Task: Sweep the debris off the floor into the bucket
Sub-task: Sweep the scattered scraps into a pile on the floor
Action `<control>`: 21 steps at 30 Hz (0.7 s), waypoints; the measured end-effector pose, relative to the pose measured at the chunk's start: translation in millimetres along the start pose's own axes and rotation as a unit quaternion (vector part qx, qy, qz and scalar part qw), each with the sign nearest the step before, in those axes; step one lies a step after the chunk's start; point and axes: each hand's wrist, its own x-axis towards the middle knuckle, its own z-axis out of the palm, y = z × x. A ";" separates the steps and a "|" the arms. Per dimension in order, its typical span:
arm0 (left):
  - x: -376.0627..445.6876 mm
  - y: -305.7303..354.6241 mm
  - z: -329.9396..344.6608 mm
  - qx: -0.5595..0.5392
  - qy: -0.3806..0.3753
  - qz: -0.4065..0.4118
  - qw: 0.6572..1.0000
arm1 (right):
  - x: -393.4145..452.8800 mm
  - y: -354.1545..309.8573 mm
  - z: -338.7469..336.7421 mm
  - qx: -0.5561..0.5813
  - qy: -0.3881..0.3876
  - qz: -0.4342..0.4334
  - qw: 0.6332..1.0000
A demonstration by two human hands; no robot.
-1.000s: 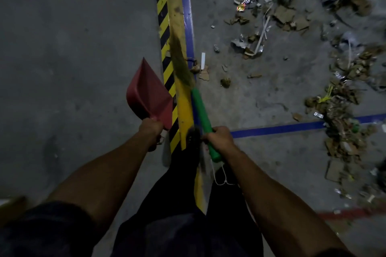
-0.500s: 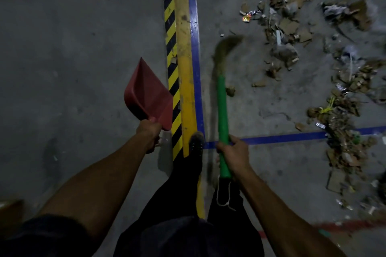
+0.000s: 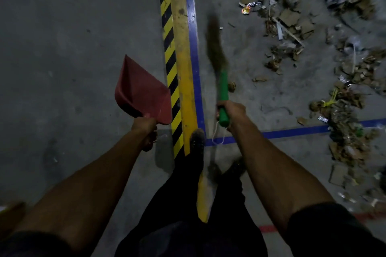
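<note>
Left of the yellow floor stripe [image 3: 183, 64] lies bare concrete, where the left hand [image 3: 145, 129] grips a red dustpan [image 3: 142, 92]. Right of it, the right hand [image 3: 234, 112] grips a green-handled broom [image 3: 222, 89]; debris [image 3: 344, 98] is scattered beyond. No legible writing.

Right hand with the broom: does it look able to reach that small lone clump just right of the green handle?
Probably yes. The right hand grips the broom, and the clump lies on bare floor beside the handle with nothing between; the bristles are past it, so they'd need drawing back.
</note>
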 end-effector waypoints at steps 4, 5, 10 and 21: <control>-7.2 12.4 12.2 -0.014 -0.048 0.002 0.999 | -15.4 -15.7 -51.1 0.017 0.081 -0.054 0.995; -10.9 15.4 15.8 -0.018 -0.056 0.008 0.998 | -26.7 -8.9 -60.1 -0.033 0.094 -0.074 0.992; -32.5 28.6 27.6 0.007 -0.093 0.011 0.996 | -93.3 49.3 -76.9 -0.222 0.052 -0.137 0.964; -61.6 46.5 57.6 0.060 -0.110 0.029 0.992 | -55.6 65.3 -156.2 -0.230 0.048 -0.005 0.972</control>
